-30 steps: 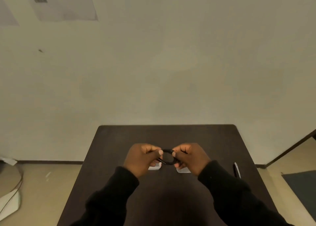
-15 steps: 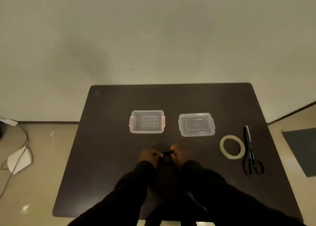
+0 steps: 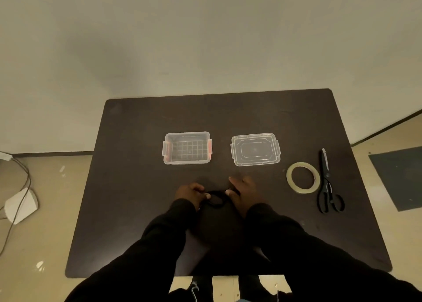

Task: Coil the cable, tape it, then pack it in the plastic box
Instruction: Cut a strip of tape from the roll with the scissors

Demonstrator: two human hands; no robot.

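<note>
The left hand [image 3: 190, 193] and right hand [image 3: 239, 191] are each pinching one side of a small black coiled cable [image 3: 215, 198] low over the dark table [image 3: 137, 187], probably keeping its loops together for taping. The tape roll [image 3: 303, 177] and the open plastic box [image 3: 187, 148] are lying nearby.

Table [image 3: 127, 187] left half bare, free passage. Far centre blocked by open plastic box [image 3: 186, 148] and lid [image 3: 255, 149], clear gap between them. Right side: tape roll [image 3: 303, 178] just beside scissors [image 3: 327, 183]. Bare strip between hands and box.
</note>
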